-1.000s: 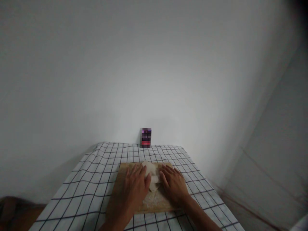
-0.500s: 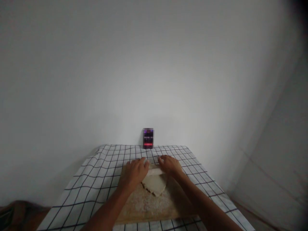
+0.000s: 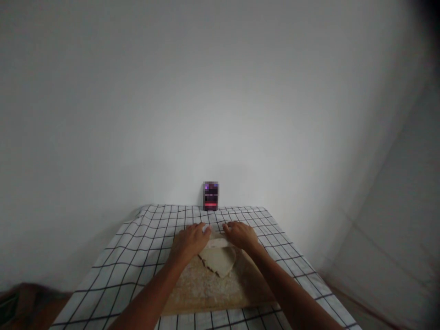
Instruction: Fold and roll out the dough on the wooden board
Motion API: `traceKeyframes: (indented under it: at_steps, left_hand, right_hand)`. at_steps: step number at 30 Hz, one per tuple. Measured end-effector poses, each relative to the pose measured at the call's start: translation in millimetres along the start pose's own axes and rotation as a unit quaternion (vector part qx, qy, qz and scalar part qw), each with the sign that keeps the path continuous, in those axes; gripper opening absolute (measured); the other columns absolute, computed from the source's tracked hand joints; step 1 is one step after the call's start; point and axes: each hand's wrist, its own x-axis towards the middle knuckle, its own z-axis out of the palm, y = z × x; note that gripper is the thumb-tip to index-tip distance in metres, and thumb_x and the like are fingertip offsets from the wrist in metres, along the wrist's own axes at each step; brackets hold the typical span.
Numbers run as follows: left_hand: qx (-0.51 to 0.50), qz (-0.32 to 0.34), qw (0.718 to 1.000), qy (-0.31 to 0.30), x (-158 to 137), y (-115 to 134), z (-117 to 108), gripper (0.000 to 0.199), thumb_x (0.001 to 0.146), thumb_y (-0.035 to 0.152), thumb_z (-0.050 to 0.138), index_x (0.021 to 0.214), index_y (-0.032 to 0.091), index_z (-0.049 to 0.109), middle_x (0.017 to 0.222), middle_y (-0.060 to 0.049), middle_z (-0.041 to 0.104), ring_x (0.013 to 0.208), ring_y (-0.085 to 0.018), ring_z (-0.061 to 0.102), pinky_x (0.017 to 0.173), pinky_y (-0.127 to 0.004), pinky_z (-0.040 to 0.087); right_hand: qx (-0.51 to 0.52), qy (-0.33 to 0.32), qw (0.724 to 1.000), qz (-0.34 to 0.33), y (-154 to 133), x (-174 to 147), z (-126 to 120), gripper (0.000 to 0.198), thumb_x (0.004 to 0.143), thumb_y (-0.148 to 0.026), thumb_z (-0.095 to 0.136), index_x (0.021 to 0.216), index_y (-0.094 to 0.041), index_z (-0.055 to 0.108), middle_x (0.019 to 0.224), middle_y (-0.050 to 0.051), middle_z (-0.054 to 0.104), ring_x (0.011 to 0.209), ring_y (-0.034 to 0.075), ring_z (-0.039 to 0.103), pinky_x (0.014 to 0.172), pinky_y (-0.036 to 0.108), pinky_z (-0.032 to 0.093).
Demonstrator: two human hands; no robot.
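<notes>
A pale rolling pin (image 3: 217, 243) lies crosswise over a flat sheet of dough (image 3: 220, 263), whose near edge is ragged. My left hand (image 3: 191, 237) is curled over the pin's left end, and my right hand (image 3: 242, 235) over its right end. Both hands hide the ends of the pin. Beneath the dough is a wooden board (image 3: 202, 293) dusted with flour. The dough's near part tapers toward me, while its far part is mostly covered by the pin and hands.
A white cloth with a dark grid (image 3: 120, 261) covers the table. At its far edge a small dark upright object with a blurred front (image 3: 211, 196) leans on the white wall (image 3: 220, 114). Something brown (image 3: 30, 302) stands low at the left.
Both hands and the rolling pin stay in nearly the same place on the dough, with only a slight shift. The whole view has moved a little.
</notes>
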Motion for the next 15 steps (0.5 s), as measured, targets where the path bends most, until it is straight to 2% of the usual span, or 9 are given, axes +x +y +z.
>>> traceKeyframes:
  at_steps: [6,10,15]
  left_hand:
    - [0.009,0.047,0.994,0.093,-30.8,7.4,3.6,0.044,0.112,0.044,0.043,0.128,0.021,0.077,0.132,-0.014,0.080,0.124,-0.032,0.072,0.111,-0.047,0.051]
    - [0.011,0.058,0.992,0.112,-50.6,13.9,2.0,0.041,0.111,0.040,0.047,0.127,0.020,0.079,0.131,-0.016,0.080,0.124,-0.034,0.072,0.112,-0.051,0.050]
    - [-0.015,0.079,0.988,0.134,-66.8,16.0,1.1,0.039,0.112,0.038,0.048,0.130,0.020,0.079,0.137,-0.015,0.079,0.128,-0.030,0.072,0.114,-0.046,0.053]
  right_hand:
    - [-0.047,0.022,0.998,-0.034,-1.3,-30.6,1.1,0.046,0.117,-0.040,0.034,0.126,-0.025,0.076,0.128,0.013,0.079,0.119,0.029,0.075,0.095,0.041,0.058]
    - [-0.051,0.050,0.997,-0.025,-6.4,-53.3,5.6,0.048,0.117,-0.036,0.032,0.122,-0.021,0.077,0.127,0.014,0.079,0.123,0.029,0.072,0.099,0.041,0.056]
    - [-0.026,0.078,0.996,-0.021,-9.7,-80.5,13.9,0.050,0.118,-0.041,0.030,0.126,-0.021,0.075,0.137,0.015,0.076,0.127,0.031,0.070,0.107,0.049,0.053]
